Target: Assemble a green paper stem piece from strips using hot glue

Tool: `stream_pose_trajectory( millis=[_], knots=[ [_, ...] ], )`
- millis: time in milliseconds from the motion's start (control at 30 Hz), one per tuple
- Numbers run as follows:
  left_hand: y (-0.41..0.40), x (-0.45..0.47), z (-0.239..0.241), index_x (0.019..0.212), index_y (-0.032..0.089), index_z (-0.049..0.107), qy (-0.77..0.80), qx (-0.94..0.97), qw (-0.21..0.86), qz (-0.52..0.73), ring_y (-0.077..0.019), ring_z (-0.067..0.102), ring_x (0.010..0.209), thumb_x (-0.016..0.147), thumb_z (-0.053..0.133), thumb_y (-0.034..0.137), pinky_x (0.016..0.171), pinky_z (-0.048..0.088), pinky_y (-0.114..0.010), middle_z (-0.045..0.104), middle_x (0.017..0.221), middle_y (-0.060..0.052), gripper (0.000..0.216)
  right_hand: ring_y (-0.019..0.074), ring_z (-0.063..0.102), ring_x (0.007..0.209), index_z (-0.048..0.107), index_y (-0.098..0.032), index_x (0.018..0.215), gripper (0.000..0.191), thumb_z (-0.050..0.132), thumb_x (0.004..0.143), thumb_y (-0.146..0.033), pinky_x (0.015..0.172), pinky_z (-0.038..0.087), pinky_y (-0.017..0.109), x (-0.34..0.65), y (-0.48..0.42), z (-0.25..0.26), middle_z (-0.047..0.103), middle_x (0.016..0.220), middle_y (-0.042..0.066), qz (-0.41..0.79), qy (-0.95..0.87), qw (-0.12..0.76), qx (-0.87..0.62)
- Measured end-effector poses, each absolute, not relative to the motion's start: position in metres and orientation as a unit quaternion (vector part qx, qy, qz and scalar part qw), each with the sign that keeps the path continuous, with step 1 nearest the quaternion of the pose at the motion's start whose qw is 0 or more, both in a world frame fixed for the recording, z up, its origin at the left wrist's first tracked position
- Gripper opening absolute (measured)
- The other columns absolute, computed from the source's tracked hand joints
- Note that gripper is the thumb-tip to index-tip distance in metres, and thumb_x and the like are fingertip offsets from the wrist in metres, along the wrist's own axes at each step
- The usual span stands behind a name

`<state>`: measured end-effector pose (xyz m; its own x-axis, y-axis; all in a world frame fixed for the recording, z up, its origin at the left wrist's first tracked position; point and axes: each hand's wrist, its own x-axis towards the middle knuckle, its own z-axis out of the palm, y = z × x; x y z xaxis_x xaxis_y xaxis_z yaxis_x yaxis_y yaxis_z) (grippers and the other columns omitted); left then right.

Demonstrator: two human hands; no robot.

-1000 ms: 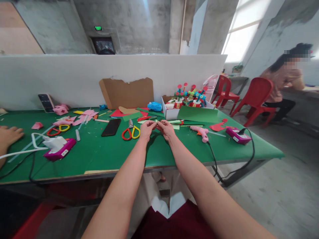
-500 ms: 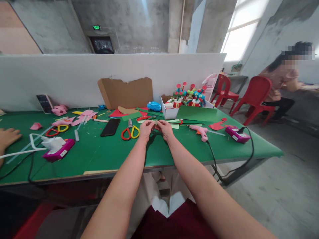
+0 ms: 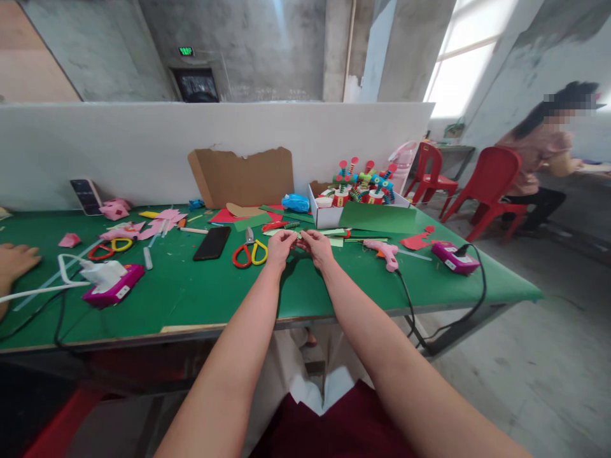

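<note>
My left hand [image 3: 280, 246] and my right hand [image 3: 316, 246] meet over the middle of the green table, fingertips pinched together. Between them is a small pale-green piece [image 3: 299, 235], mostly hidden by the fingers; it looks like a bit of paper, but its shape is too small to tell. Just behind the hands lie a dark green paper spring [image 3: 291, 225] and a red-handled tool [image 3: 273, 226]. To the left of my left hand rest scissors [image 3: 249, 249] with one red and one yellow handle. A pale-green paper strip [image 3: 337, 242] lies beside my right hand.
A pink glue gun [image 3: 383, 253] and a purple power socket [image 3: 456, 257] lie right, with cords over the edge. A white box [image 3: 328, 217] of paper figures stands behind. Left are a black phone [image 3: 211, 243], another purple socket [image 3: 114, 291] and another person's hand [image 3: 19, 262].
My hands stay together in nearly the same place, with only slight finger movement. The view has shifted a little. The seated person at the right has moved their head and arm slightly.
</note>
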<state>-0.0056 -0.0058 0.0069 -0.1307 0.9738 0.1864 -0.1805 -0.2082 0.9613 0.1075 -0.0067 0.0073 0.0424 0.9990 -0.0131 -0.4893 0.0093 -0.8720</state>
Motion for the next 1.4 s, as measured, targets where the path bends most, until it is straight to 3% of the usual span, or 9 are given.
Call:
stream_pose_trajectory(
  millis=[267,533,633,933,1400],
  knots=[
    [-0.007,-0.005,0.009,0.063,0.018,0.06,0.424,0.456,0.464,0.63,-0.0094,0.049,0.051,0.058,0.079,0.04,0.052,0.039,-0.023,0.056,0.054,0.003,0.03,0.0106,0.066,0.058,0.058,-0.018,0.068,0.033,0.088,0.054,-0.019,0.071,0.059,0.026,0.11,-0.01,0.01,0.065,0.06,-0.005,0.613,-0.362,0.61,-0.348],
    [-0.004,-0.001,0.004,0.078,0.015,0.065,0.405,0.432,0.527,0.61,-0.0111,0.057,0.06,0.056,0.082,0.046,0.056,0.042,-0.024,0.066,0.069,-0.002,0.041,0.0113,0.066,0.058,0.058,-0.019,0.07,0.034,0.087,0.053,-0.022,0.068,0.06,0.026,0.11,-0.006,0.008,0.063,0.06,-0.007,0.576,-0.353,0.647,-0.355],
    [-0.003,0.0,0.001,0.075,0.014,0.066,0.397,0.445,0.527,0.606,-0.011,0.057,0.059,0.055,0.083,0.048,0.056,0.043,-0.023,0.066,0.067,-0.002,0.043,0.0108,0.065,0.055,0.058,-0.019,0.069,0.036,0.089,0.05,-0.023,0.065,0.06,0.026,0.109,-0.005,0.006,0.065,0.061,-0.005,0.578,-0.353,0.643,-0.358],
    [0.0,-0.001,-0.001,0.067,0.015,0.065,0.41,0.437,0.492,0.631,-0.0099,0.053,0.053,0.053,0.082,0.047,0.054,0.042,-0.024,0.062,0.058,0.001,0.038,0.0119,0.067,0.057,0.06,-0.019,0.072,0.038,0.09,0.049,-0.021,0.067,0.06,0.028,0.108,-0.006,0.005,0.067,0.062,-0.004,0.584,-0.377,0.632,-0.343],
    [-0.001,0.0,-0.004,0.066,0.016,0.067,0.422,0.433,0.491,0.628,-0.0124,0.057,0.055,0.057,0.08,0.038,0.058,0.046,-0.026,0.065,0.062,-0.001,0.028,0.0141,0.068,0.057,0.06,-0.018,0.068,0.036,0.089,0.048,-0.019,0.064,0.059,0.028,0.109,-0.009,0.004,0.067,0.059,-0.002,0.609,-0.343,0.626,-0.346]
  ],
)
